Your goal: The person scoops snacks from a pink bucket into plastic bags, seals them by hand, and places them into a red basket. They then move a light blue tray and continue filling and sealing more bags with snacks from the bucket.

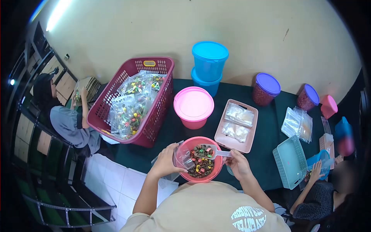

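Note:
My left hand [165,160] holds a clear plastic bag [184,157] open at the left rim of a coral bowl [185,177]. Brown, red, yellow and green pieces [200,168] lie in the bowl. In my right hand [238,165] is the handle of a clear scoop [216,152], its head loaded with the same pieces, over the bowl beside the bag's mouth. Just behind the bowl stands a tub with a pink lid [193,104]. A pink tray [249,143] with packets of pale contents [236,132] lies to the right.
A maroon basket [156,120] of filled bags stands left. Stacked blue tubs [210,62] and purple-lidded tubs [266,87] are by the wall. At right are a teal basket [288,162], clear bags [296,123] and a co-worker [317,201]; another person [69,120] is at far left.

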`<state>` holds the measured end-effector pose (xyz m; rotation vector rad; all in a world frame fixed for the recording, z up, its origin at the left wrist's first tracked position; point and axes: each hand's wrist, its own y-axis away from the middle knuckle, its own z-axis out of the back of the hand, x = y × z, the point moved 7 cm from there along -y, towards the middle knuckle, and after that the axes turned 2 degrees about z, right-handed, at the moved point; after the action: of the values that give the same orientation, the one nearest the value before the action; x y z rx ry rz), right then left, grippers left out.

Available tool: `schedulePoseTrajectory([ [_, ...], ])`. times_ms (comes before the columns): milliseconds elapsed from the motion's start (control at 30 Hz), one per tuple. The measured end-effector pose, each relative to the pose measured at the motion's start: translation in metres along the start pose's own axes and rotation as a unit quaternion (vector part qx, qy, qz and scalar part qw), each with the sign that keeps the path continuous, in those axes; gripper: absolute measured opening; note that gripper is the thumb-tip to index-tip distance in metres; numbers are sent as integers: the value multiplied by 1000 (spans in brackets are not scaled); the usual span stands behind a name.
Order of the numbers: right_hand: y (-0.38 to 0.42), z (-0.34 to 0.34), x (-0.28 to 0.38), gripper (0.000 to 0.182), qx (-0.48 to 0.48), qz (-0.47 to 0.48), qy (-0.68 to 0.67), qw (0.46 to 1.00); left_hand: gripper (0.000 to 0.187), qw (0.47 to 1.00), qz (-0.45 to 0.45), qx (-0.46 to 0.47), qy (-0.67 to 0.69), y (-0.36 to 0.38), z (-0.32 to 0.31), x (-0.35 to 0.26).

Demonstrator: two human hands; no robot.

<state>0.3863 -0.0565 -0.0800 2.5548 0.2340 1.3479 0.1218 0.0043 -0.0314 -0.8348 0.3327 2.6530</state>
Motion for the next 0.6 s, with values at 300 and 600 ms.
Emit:
schedulePoseTrajectory([
  [300,-9,-48,6,17,37,20,61,997,100,988,-148,-26,-26,-13,19,-23],
  [600,-10,-55,22,16,-63,128,193,971,93,960,-278,-40,-2,-24,22,-47],
])
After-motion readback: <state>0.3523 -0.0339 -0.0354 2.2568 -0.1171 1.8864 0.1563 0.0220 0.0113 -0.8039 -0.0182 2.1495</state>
